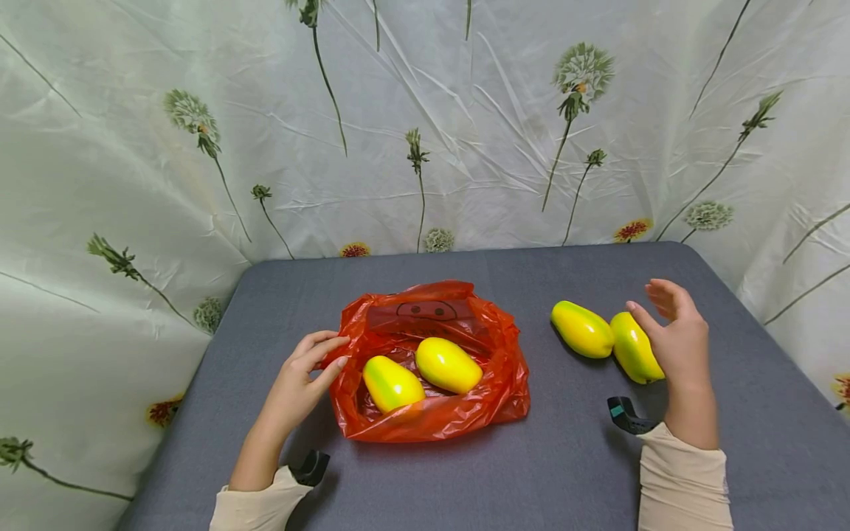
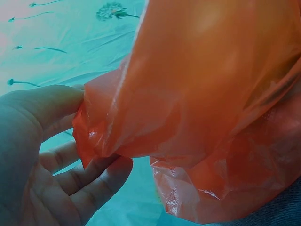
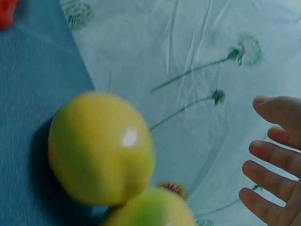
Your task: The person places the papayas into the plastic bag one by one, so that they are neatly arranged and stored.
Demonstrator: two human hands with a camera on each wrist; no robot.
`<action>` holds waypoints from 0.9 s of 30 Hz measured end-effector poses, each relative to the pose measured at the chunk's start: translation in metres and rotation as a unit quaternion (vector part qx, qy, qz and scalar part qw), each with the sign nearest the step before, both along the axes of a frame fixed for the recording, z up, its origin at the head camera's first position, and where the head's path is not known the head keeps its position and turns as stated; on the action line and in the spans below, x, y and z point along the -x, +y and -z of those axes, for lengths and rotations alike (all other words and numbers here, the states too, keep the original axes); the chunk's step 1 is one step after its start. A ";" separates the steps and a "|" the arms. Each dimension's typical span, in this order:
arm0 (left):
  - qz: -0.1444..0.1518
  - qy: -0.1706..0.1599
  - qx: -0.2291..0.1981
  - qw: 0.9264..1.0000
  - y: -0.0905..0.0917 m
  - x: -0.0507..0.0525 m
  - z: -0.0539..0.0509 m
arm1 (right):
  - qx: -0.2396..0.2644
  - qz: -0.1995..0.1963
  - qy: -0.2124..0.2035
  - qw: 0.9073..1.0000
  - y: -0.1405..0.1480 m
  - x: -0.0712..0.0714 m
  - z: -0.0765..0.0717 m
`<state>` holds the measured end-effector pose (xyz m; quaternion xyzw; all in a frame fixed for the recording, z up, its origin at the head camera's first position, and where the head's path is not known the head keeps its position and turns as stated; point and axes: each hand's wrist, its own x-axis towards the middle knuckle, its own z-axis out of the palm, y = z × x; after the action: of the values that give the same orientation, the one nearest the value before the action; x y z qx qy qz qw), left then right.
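Observation:
A crumpled red plastic bag (image 1: 425, 431) stands with its mouth wide, two yellow papaya-like fruits (image 1: 448, 365) lying inside. At its left rim my left hand (image 1: 299, 376) pinches the film between thumb and fingers; the left wrist view shows the red bag (image 2: 183, 113) draped from that grip. Two more yellow fruits (image 1: 583, 330) with greenish patches lie side by side to the bag's right. Over the rightmost fruit (image 1: 631, 346) hovers my right hand (image 1: 684, 346), fingers loosely bent and holding nothing. In the right wrist view, this hand (image 3: 282, 186) appears apart from both fruits (image 3: 99, 146).
Everything lies on a grey cloth-covered table (image 1: 551, 472) with rounded far corners. A pale curtain (image 1: 498, 147) with dandelion prints hangs right behind it and along the sides. Black camera mounts (image 1: 627, 417) sit at both wrists.

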<state>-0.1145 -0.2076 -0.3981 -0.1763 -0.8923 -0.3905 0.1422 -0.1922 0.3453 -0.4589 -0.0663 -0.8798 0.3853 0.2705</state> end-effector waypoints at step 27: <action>0.000 -0.006 0.001 1.000 0.000 0.000 -0.002 | 0.057 -0.010 -0.229 0.972 -0.035 -0.039 -0.047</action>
<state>-0.1141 -0.2077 -0.3965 -0.1744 -0.8933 -0.3911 0.1365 -0.1533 0.3105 -0.4117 -0.1593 -0.8958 0.4116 0.0533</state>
